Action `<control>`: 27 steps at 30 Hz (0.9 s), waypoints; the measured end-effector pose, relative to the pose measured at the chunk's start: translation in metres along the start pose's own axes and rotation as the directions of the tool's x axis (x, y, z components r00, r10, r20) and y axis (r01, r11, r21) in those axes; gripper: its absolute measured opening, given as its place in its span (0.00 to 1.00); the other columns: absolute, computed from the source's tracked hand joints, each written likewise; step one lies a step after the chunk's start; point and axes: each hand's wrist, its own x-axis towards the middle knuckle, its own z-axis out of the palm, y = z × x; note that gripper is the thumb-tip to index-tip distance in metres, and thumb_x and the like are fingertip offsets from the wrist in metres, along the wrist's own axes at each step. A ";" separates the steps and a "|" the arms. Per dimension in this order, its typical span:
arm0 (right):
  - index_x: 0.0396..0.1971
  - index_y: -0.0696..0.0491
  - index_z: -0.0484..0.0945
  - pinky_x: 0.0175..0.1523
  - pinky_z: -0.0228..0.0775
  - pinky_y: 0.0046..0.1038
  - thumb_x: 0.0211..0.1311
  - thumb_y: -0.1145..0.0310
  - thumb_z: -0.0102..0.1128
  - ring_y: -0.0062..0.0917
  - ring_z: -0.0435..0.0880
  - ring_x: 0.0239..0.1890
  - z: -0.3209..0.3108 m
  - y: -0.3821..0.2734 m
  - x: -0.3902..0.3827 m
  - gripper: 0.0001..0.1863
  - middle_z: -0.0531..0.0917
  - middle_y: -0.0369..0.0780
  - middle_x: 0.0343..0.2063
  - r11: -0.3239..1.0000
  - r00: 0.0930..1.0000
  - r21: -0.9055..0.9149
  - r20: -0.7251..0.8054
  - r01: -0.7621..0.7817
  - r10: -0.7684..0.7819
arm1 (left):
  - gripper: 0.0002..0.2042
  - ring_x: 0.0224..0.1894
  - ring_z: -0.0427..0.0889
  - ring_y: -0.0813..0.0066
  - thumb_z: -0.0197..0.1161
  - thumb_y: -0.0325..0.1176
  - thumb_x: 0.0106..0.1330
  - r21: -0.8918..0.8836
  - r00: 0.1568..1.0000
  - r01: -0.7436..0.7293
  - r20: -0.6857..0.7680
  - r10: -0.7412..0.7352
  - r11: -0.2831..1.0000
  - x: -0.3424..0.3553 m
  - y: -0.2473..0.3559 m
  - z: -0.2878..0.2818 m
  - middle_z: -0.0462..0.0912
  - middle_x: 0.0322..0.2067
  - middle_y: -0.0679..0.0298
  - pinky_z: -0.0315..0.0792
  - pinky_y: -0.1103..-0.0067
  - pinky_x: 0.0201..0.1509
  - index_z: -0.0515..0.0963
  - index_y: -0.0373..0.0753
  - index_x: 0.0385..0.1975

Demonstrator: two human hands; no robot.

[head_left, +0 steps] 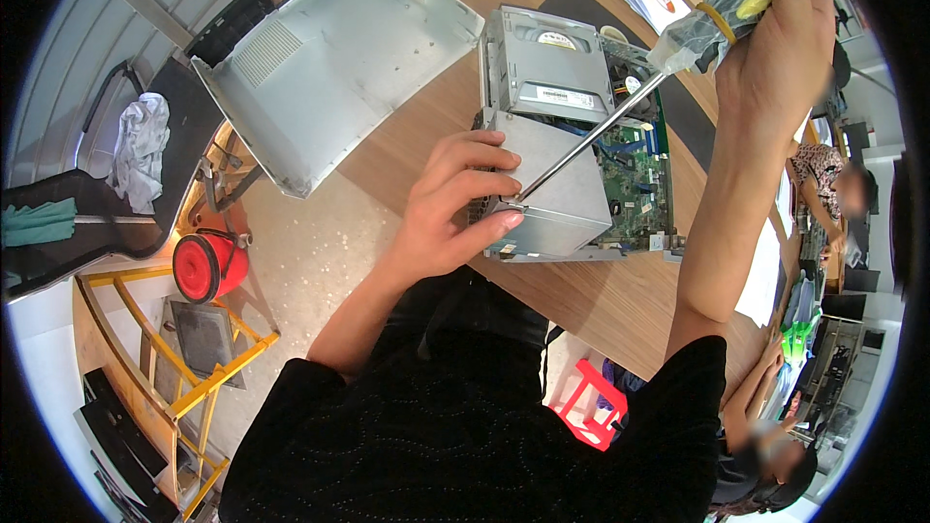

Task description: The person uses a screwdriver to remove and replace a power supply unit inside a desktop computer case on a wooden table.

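Observation:
My right hand [783, 34] is closed around the handle of a long screwdriver [591, 138], whose handle is wrapped in clear plastic with a yellow band. The shaft slants down to the near left edge of a grey metal box [544, 143], which looks like a power supply, in an opened computer case. Spread over that edge, the fingers and thumb of my left hand [455, 199] surround the screwdriver's tip. What the tip meets is hidden. Behind the box sits a disc drive [554, 50], and to its right lies a green circuit board [635, 184].
A detached metal case cover [339, 63] lies at the left of the wooden table [572, 305]. A dark mat [572, 0] runs behind the computer. Below stand a red stool [593, 405] and a red bucket [208, 266]. Other people [823, 184] sit along the right.

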 end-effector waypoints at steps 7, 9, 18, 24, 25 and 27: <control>0.49 0.57 0.69 0.29 0.74 0.14 0.72 0.67 0.55 0.12 0.76 0.28 0.011 -0.011 0.001 0.13 0.75 0.33 0.30 0.995 0.995 -0.022 -0.026 -0.096 0.095 | 0.14 0.59 0.74 0.50 0.72 0.28 0.54 -0.033 0.999 0.021 -0.039 -0.022 0.999 -0.002 0.000 0.002 0.79 0.48 0.57 0.67 0.61 0.61 0.80 0.37 0.40; 0.49 0.57 0.69 0.29 0.74 0.14 0.72 0.67 0.55 0.12 0.76 0.28 0.014 -0.012 0.000 0.13 0.75 0.33 0.30 0.993 0.993 -0.015 -0.017 -0.115 0.115 | 0.14 0.59 0.74 0.50 0.72 0.28 0.54 -0.034 0.999 0.019 -0.047 -0.021 0.999 -0.003 -0.001 0.001 0.79 0.48 0.57 0.67 0.61 0.61 0.80 0.37 0.40; 0.58 0.59 0.68 0.39 0.81 0.24 0.69 0.60 0.56 0.24 0.83 0.37 0.007 -0.008 0.024 0.24 0.80 0.42 0.43 0.997 0.901 0.039 0.432 -0.065 0.041 | 0.14 0.59 0.75 0.48 0.71 0.26 0.53 -0.004 1.000 -0.005 -0.014 0.005 1.000 -0.001 0.000 0.002 0.80 0.48 0.53 0.67 0.60 0.61 0.79 0.37 0.40; 0.60 0.60 0.68 0.44 0.81 0.27 0.63 0.52 0.63 0.28 0.84 0.39 0.009 -0.037 0.041 0.33 0.81 0.43 0.42 0.957 0.832 -0.242 0.488 -0.162 0.265 | 0.15 0.59 0.74 0.50 0.73 0.28 0.53 -0.022 0.999 0.015 -0.034 -0.016 1.000 -0.001 0.001 0.001 0.79 0.48 0.57 0.67 0.61 0.61 0.80 0.37 0.40; 0.59 0.60 0.69 0.44 0.80 0.27 0.63 0.49 0.63 0.28 0.84 0.40 -0.001 -0.038 0.052 0.34 0.81 0.41 0.39 0.945 0.808 -0.301 0.521 -0.128 0.276 | 0.15 0.59 0.74 0.49 0.73 0.27 0.53 -0.027 0.999 0.009 -0.034 -0.010 1.000 -0.001 0.001 0.002 0.79 0.48 0.57 0.68 0.60 0.61 0.80 0.37 0.40; 0.58 0.60 0.70 0.43 0.79 0.27 0.64 0.47 0.62 0.27 0.84 0.41 -0.007 -0.038 0.055 0.35 0.80 0.39 0.37 0.929 0.782 -0.359 0.552 -0.089 0.288 | 0.15 0.59 0.74 0.49 0.73 0.27 0.53 -0.032 0.999 0.001 -0.034 -0.002 0.999 -0.001 0.000 0.002 0.79 0.48 0.57 0.68 0.60 0.61 0.80 0.37 0.40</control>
